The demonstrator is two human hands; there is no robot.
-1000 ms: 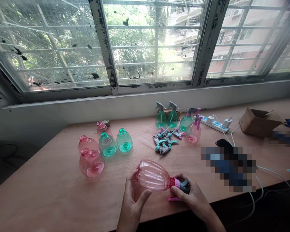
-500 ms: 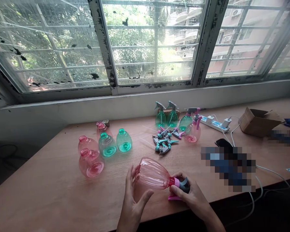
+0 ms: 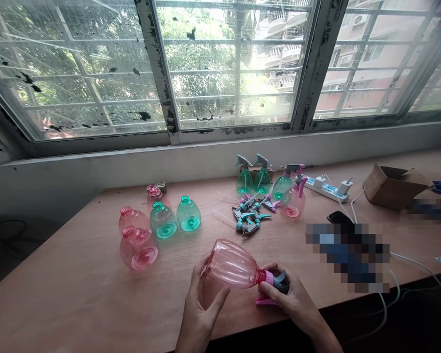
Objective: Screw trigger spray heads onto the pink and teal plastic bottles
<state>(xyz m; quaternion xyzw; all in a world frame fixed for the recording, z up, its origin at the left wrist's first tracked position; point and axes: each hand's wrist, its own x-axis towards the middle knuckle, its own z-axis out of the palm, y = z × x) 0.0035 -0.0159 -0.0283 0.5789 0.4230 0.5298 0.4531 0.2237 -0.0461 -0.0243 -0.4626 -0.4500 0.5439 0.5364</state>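
I hold a pink ribbed spray bottle (image 3: 232, 266) on its side above the near edge of the wooden table (image 3: 77, 289). My left hand (image 3: 200, 314) wraps round its wide base, thumb on the near side. My right hand (image 3: 292, 301) grips the grey and pink trigger head (image 3: 277, 284) at the bottle's neck. Both hands are closed on the bottle.
Several headless pink and teal bottles (image 3: 158, 220) stand at the left. Loose trigger heads (image 3: 250, 218) lie in the middle, before several finished spray bottles (image 3: 268, 184). A power strip (image 3: 325, 189), a phone (image 3: 340, 217), cables and a cardboard box (image 3: 393, 186) sit at the right.
The bottle has risen slightly and turned a little in my hands; my left fingers shifted on its base. Nothing else moved.
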